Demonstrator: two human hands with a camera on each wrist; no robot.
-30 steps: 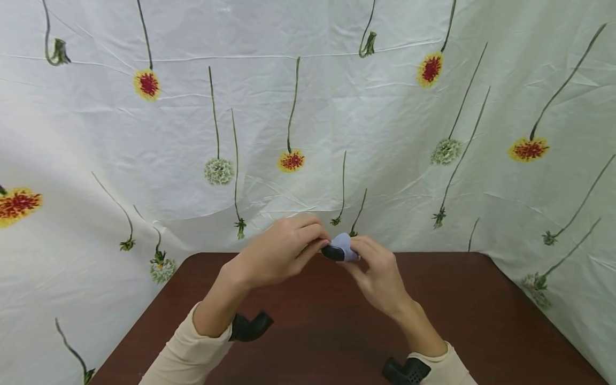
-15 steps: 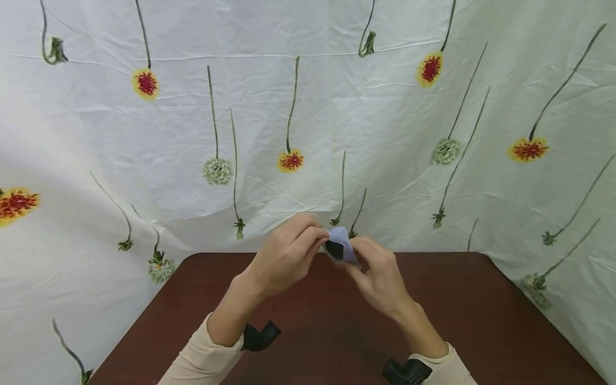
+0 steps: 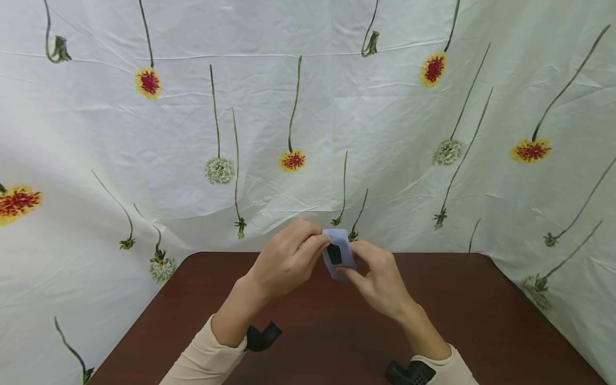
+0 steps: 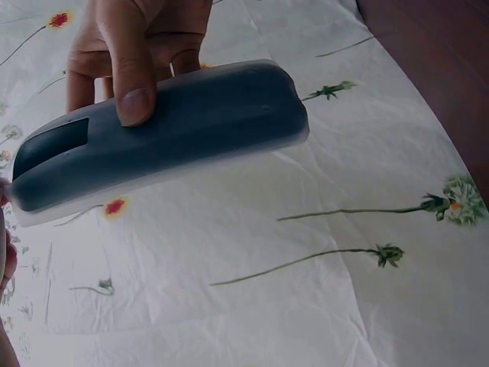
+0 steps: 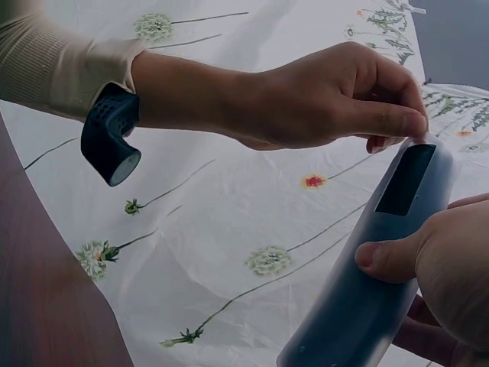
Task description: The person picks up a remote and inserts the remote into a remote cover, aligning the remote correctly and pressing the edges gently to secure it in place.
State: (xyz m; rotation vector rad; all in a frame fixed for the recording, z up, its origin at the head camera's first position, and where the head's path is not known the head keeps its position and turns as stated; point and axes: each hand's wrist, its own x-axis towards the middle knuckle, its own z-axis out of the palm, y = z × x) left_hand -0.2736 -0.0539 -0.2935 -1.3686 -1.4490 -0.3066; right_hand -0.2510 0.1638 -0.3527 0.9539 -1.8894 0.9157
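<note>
A long, rounded dark object (image 4: 206,126), shaped like a remote control, sits in a translucent bluish sleeve (image 3: 346,250). At one end a window (image 5: 406,180) in the sleeve bares the dark surface. My right hand (image 3: 380,272) grips the body from the right, its thumb lying across the top face. With thumb and fingers, my left hand (image 3: 289,259) pinches the sleeve's tip beside the window; the right wrist view shows this left hand (image 5: 328,99) from the side. Both hands hold the object up above the table, tilted toward the head camera.
A dark reddish-brown table (image 3: 308,331) lies below the hands. Behind and around it hangs a white cloth (image 3: 337,107) printed with flowers. Black curved camera mounts (image 3: 263,337) are worn at both wrists, by the cream sleeve cuffs (image 3: 204,353).
The dark end, bare and rounded at first, now shows only through the sleeve's window. My left hand has shifted slightly right, and the object has turned more upright. The right hand stays nearly still.
</note>
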